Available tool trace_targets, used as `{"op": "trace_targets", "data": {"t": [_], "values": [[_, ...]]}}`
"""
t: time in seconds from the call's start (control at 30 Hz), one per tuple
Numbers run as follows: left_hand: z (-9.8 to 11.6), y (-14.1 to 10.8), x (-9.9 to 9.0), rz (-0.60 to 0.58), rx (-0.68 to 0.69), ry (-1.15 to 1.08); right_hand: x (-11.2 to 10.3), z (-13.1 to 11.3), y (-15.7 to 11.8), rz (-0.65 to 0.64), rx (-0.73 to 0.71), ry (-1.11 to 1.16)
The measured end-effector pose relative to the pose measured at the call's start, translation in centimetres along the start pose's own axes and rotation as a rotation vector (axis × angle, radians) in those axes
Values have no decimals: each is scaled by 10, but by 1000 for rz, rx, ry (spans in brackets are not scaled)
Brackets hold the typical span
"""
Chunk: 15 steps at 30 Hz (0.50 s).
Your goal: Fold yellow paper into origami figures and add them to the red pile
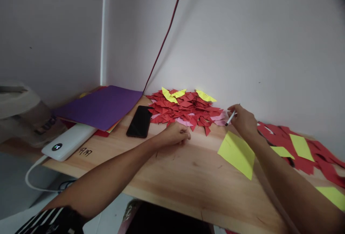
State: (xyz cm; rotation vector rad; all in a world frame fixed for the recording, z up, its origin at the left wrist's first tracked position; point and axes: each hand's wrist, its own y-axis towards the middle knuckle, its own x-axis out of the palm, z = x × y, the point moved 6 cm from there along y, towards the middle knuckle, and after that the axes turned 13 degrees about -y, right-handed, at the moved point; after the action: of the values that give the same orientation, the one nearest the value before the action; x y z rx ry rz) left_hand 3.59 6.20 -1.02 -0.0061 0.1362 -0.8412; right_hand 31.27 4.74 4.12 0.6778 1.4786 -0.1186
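Note:
My left hand (176,134) rests on the wooden table (188,176), just in front of a heap of folded red paper pieces (185,106). Its fingers are curled in, and whether anything small is inside them is hidden. My right hand (242,119) is to the right of the heap, holding a white pen (231,117) with a dark tip pointing down and left. Below that hand lies a yellow paper sheet (237,155). Two yellow folded pieces (169,95) and another yellow folded piece (206,96) sit on top of the heap.
A black phone (139,122) lies left of the heap. Purple paper (102,106) partly covers a white power bank (68,142) with a cable. Red cut paper (325,158) and yellow pieces (302,147) lie at the right. A red cord (168,29) hangs by the wall.

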Motion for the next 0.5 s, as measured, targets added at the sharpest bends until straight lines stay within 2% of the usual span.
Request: {"op": "trace_targets", "data": {"t": [0.1, 0.2, 0.37, 0.5], "values": [[0, 0, 0, 3, -1, 2, 8, 17, -15, -144, -12, -157], [-3, 2, -1, -3, 8, 0, 15, 21, -23, -208, -38, -243], [-5, 2, -1, -9, -3, 6, 24, 25, -19, -240, -55, -280], [-2, 1, -1, -5, -21, 33, 29, 52, -8, -217, -23, -224]]}}
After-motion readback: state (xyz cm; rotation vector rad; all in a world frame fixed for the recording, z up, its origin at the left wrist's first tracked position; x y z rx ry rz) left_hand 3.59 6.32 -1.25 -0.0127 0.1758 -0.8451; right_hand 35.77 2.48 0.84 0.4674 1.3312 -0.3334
